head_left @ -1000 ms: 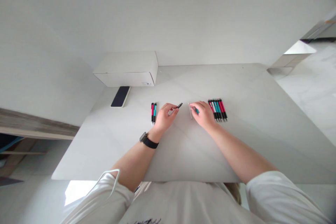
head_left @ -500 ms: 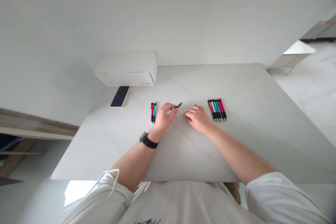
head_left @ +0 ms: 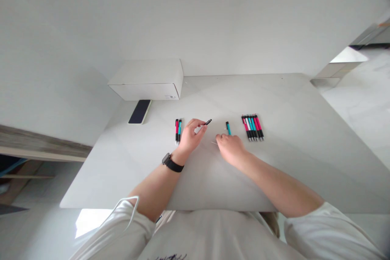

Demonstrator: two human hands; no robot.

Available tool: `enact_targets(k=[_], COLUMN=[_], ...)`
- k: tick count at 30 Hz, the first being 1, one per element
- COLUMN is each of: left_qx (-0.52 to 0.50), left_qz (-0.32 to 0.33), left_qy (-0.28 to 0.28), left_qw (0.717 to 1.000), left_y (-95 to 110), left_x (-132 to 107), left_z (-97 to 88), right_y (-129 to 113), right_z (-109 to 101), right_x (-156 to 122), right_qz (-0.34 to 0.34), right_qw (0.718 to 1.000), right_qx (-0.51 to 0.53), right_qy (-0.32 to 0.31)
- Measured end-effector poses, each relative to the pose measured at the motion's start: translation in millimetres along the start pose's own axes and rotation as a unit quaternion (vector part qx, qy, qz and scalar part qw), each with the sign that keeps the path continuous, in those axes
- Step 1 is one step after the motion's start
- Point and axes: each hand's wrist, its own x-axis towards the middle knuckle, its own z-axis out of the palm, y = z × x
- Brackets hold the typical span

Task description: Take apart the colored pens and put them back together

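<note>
My left hand [head_left: 190, 138] is shut on a slim black pen [head_left: 208, 122], whose dark end sticks out past the fingers. My right hand [head_left: 230, 148] is closed, with a thin pale rod [head_left: 213, 142] poking out from its fingertips; it may be a pen refill. Just beyond those fingers, a teal and black pen [head_left: 228, 128] lies alone on the table. To the right is a tight row of several pink, teal, white and black pens [head_left: 252, 127]. A red pen and a teal pen [head_left: 178, 131] lie side by side beyond my left hand.
A white cardboard box [head_left: 146, 80] stands at the far edge of the white table [head_left: 289, 101]. A dark-screened phone [head_left: 139, 111] lies next to the box. A black watch [head_left: 172, 164] circles my left wrist. The table's near edge runs under my forearms.
My right hand has drawn back towards me and no longer covers the teal and black pen, which now lies uncovered on the table. My left hand has barely moved.
</note>
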Motion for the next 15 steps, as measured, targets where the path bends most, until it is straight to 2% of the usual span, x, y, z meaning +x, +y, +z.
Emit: enact_targets(k=[3,6,8,11,13,15], left_qx=[-0.001,-0.004,-0.005,-0.007,-0.009,-0.012], left_qz=[0.001,0.002,0.0,-0.004,-0.005,-0.006], left_qy=[0.001,0.003,0.006,0.006,0.003,-0.003], left_qw=[1.0,1.0,1.0,1.0,1.0,1.0], left_y=[1,1,0,-1,-2,-2], left_x=[0,0,0,-1,-1,-1], left_z=[-0.8,-1.0,-0.7,0.2,0.7,1.1], right_y=[11,28,38,46,48,47], right_z=[-5,-14,-18,-18,-14,-9], right_x=[6,15,21,30,35,38], right_qz=[-0.009,-0.008,-0.011,-0.002,0.007,0.015], right_qw=[0.998,0.975,0.928,0.814,0.745,0.706], right_qx=[0.056,0.196,0.342,0.547,0.626,0.659], right_qy=[0.015,0.1,0.145,0.192,0.232,0.261])
